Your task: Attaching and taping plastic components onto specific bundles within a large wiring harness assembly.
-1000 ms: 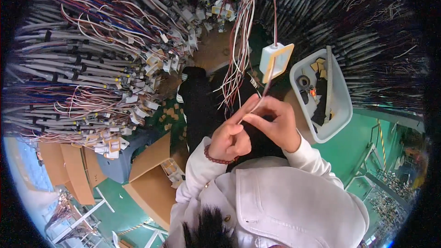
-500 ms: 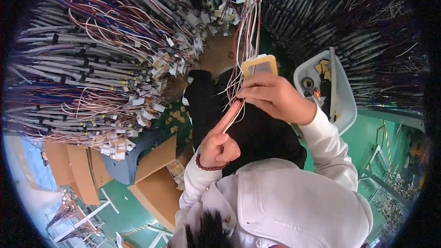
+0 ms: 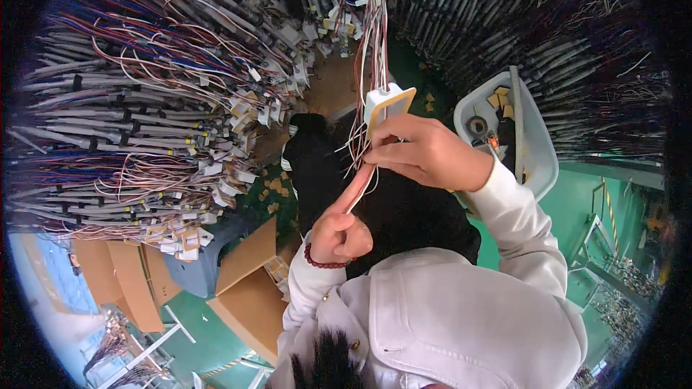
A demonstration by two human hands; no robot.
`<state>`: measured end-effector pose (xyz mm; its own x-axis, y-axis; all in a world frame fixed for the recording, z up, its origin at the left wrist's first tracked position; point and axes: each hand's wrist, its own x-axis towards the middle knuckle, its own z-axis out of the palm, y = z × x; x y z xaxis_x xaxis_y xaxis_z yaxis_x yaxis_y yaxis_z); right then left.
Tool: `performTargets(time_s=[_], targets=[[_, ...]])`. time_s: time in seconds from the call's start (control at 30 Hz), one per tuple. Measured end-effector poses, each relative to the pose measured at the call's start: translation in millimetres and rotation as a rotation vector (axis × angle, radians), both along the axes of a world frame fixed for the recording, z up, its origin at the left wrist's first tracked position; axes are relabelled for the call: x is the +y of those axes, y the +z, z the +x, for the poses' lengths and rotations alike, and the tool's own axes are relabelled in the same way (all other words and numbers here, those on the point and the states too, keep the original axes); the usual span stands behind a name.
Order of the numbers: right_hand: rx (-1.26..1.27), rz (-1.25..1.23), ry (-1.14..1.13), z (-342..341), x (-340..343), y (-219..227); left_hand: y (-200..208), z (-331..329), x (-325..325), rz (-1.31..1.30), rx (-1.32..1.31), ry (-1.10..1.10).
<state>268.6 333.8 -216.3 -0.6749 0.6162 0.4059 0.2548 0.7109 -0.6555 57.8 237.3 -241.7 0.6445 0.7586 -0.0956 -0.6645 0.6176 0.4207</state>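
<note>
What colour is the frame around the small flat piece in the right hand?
Yellow-orange, around a white flat piece, held by the right hand; clearest in the head view.

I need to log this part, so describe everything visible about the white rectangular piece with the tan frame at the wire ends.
The white rectangular piece is a small flat block, apparently plastic, with a tan frame edging one face. It hangs tilted at the lower end of a bundle of red and white wires that run into its top. The right hand grips it from below, fingers on its lower edge. The left hand sits lower, its index finger extended along loose wire strands beneath it.
</note>
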Motion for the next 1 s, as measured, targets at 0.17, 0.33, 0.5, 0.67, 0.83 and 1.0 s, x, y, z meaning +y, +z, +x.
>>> performTargets(time_s=[0.17, 0.33, 0.5, 0.67, 0.83, 1.0], targets=[[0.003, 0.002, 0.018, 1.8, -1.0, 0.5, 1.0, 0.4, -1.3, 0.055, 0.116, -0.033], [-0.061, 0.123, -0.061, 1.7, -7.6, -6.7, 7.1, -5.6, 4.3, 0.139, 0.545, -0.101], [-0.033, 0.251, -0.169, -7.1, -22.8, -13.6, 8.0, -14.5, 26.0, 0.812, 1.357, 0.337], [-0.029, 0.303, -0.346, -12.6, -41.8, -19.0, 20.5, 28.6, 27.3, 1.136, 1.778, 0.488], [-0.133, 0.32, -0.453, -5.0, -53.1, -28.7, 9.5, 42.2, 28.2, 0.949, 1.779, 0.404], [-0.124, 0.288, -0.516, 5.5, -60.4, -31.8, -14.1, 50.7, 30.9, 0.589, 1.383, 0.328]])
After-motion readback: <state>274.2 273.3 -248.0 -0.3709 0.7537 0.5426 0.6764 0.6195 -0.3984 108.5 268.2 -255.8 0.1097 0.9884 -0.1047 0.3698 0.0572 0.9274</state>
